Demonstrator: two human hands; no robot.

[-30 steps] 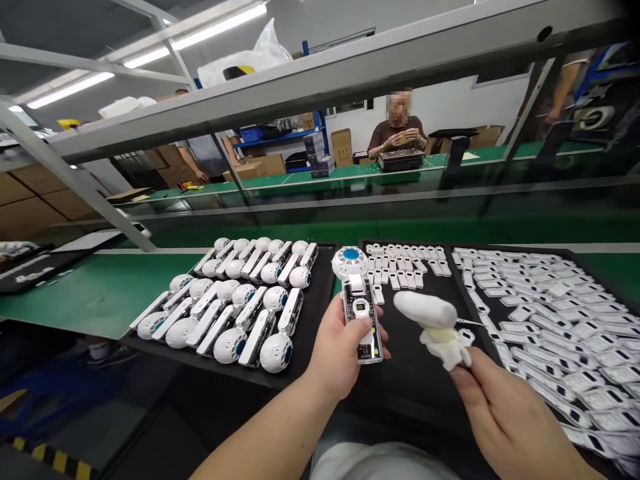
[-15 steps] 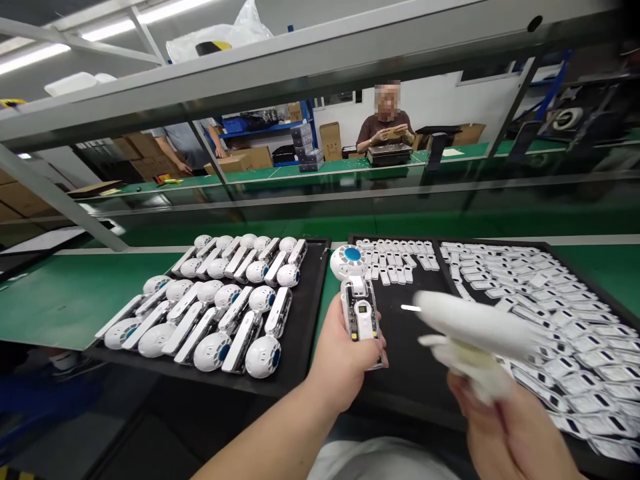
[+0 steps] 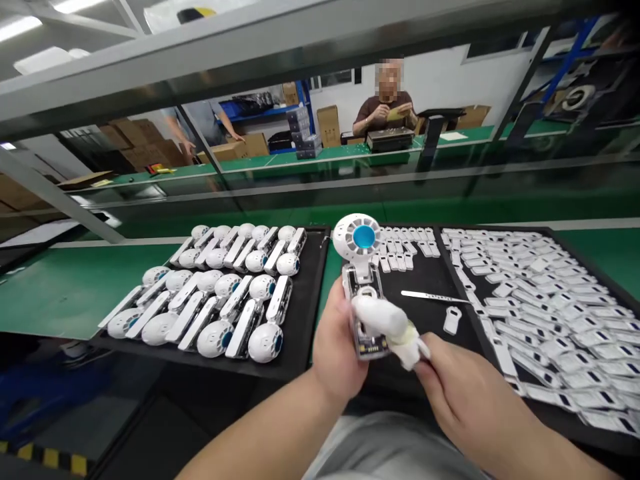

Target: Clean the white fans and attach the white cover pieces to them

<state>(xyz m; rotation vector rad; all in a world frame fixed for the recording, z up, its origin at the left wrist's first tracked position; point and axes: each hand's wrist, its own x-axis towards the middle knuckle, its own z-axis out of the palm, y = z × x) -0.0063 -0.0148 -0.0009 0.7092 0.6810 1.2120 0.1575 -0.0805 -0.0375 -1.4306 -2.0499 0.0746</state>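
Note:
My left hand (image 3: 340,340) is closed around a white handheld device (image 3: 357,240), held upright with its round, blue-centred head at the top. The handle's casing is open and shows a circuit board. In my right hand (image 3: 465,393) is a white gun-shaped tool (image 3: 383,319) with a thick rounded barrel; its exact kind is unclear. The barrel sits over the device's handle and covers part of it; whether they touch I cannot tell. A small white cover piece (image 3: 453,320) and a thin white strip (image 3: 430,295) lie on the black tray (image 3: 420,277) beyond.
On the left, a black tray (image 3: 313,287) bears several similar devices (image 3: 215,339) in rows. Many white cover pieces (image 3: 565,333) fill the tray at right. A grey shelf beam (image 3: 250,63) crosses overhead. Across the green bench, a person (image 3: 385,110) sits; another stands at left.
The white tool has swung left, from beside the device to over its handle. The loose cover piece now shows on the tray. My left hand still holds the device.

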